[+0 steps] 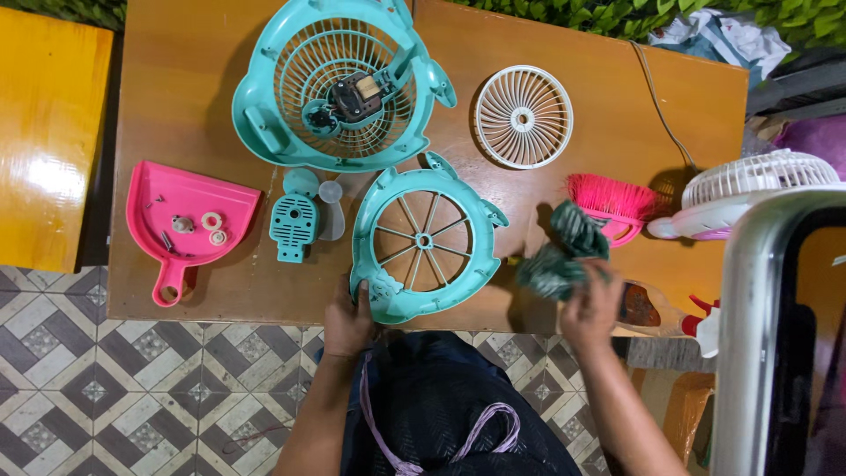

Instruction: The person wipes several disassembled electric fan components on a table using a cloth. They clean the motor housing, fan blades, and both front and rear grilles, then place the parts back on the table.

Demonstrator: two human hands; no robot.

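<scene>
Teal round plastic fan grille frame with thin white spokes [425, 245] lies flat at the near edge of the wooden bench [194, 79], close to the middle of that edge. The left hand [348, 319] clamps its lower left rim where the rim overhangs the edge; fingers curl onto the teal plastic. The right hand [589, 308], just off the near edge to the frame's right, is closed on a crumpled dark green striped cloth [559, 254]. The cloth sits beside the frame's right rim; contact cannot be told, since the cloth is motion-blurred.

Relation that matters: the frame lies directly ahead of the left hand and to the left of the cloth hand. The frame is round, with no long axis; a small lug points toward the far right.

Surroundings:
- Far side: teal fan housing with exposed motor [339, 84], close to the frame's far rim.
- Left: small teal motor cover [293, 226], then a pink dustpan holding small parts [189, 225].
- Far right: white round grille [523, 116]; right: pink brush [612, 201].

Open bench shows between frame and brush, partly taken by the cloth. Patterned floor tiles [132, 379] lie below the near edge.
</scene>
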